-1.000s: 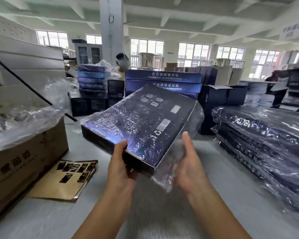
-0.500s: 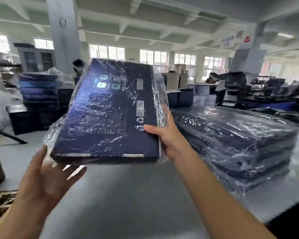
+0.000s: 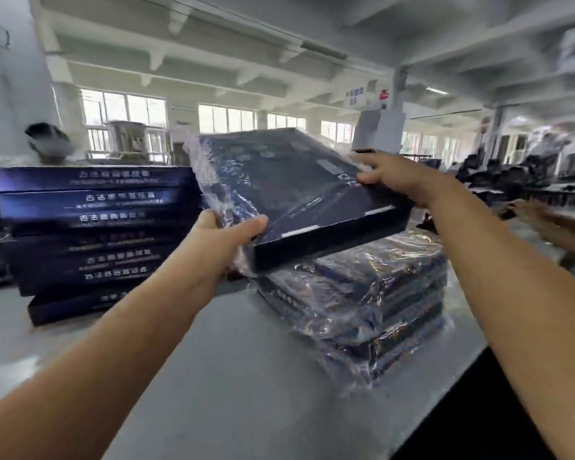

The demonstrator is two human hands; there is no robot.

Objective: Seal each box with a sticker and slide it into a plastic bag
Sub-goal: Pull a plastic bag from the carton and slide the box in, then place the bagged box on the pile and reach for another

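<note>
Box, dark blue and flat, is held in the air with both hands above the table, tilted so its far edge rides higher than the near corner. Plastic bag wraps the left and far part of it, crinkled and shiny; the near end wall and right corner look bare to me, and loose film bunches under the lower left corner. Left hand grips the near-left edge, thumb pressed flat on top over the film, fingers curled out of sight beneath. Right hand pinches the right edge, thumb on the top face and the forefinger reaching along the far side; I cannot see the other fingers well. Directly below and slightly right sits a stack of bagged boxes on the table, and the held box hangs over its top; whether they touch I cannot tell from here. Left of that, well apart, stands a taller stack of unbagged boxes with pale lettering on their edges. Behind that stack a person in a dark cap shows, blurred. At the right edge another worker's arm reaches across, also blurred. Windows line the back wall.
</note>
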